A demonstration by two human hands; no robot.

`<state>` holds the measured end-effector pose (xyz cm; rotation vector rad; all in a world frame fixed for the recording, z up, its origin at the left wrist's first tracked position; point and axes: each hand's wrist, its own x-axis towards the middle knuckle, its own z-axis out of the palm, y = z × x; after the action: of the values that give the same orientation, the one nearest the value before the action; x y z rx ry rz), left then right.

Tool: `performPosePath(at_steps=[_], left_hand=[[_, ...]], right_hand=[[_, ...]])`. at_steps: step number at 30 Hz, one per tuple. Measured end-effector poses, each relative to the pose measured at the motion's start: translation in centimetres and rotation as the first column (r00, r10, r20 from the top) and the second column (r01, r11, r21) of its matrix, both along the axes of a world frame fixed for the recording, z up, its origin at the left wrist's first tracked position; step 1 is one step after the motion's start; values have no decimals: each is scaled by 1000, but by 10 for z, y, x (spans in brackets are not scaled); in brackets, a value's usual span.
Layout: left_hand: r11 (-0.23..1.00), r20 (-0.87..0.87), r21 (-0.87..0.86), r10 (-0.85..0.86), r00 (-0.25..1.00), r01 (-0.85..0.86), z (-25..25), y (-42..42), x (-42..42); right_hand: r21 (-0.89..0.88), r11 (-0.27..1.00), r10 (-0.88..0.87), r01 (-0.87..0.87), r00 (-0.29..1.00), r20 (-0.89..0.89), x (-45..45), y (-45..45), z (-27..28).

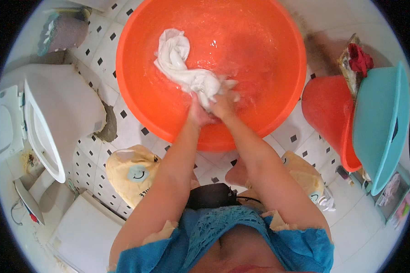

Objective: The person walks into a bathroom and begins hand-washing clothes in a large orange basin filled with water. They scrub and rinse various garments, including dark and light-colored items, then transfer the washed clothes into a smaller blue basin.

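Observation:
In front of me a large orange plastic basin (150, 112) stands on the tiled floor with water in it. A wet white cloth (177, 65), possibly a garment, lies twisted along its left and middle part. My left hand (202, 112) grips the near end of the cloth from the left. Against the same bunched end, my right hand (224, 102) is closed on the fabric, its fingers blurred and partly covered. Both hands are close together, low in the basin near its front wall.
A white toilet (68, 102) stands to the left. At the right a red tub (328, 112) leans beside a turquoise tub (376, 116), with a dark red cloth (360, 59) behind. A white box-like appliance (89, 232) sits at lower left. White floor tiles (102, 153) carry small black diamonds.

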<state>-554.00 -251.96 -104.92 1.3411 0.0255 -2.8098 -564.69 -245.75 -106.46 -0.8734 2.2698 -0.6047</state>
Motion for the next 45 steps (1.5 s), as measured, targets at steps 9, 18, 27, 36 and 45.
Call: performPosePath(at_steps=[9, 18, 27, 36, 45], left_hand=[[938, -177, -233, 217, 960, -255, 21, -65, 5], [822, 286, -568, 227, 931, -26, 41, -27, -34], [998, 127, -16, 63, 990, -62, -4, -8, -30], [994, -262, 70, 102, 960, -87, -5, -24, 28], [-8, 577, -698, -598, 556, 716, 175, -67, -34]], right_hand=[[-501, 860, 179, -99, 977, 115, 75, -32, 132], [167, 982, 132, -85, 945, -300, -95, -54, 36], [-153, 984, 21, -88, 918, -395, -46, 19, -5], [-321, 941, 97, -104, 995, -40, 79, -19, 83], [184, 965, -213, 186, 967, 139, -79, -55, 66]])
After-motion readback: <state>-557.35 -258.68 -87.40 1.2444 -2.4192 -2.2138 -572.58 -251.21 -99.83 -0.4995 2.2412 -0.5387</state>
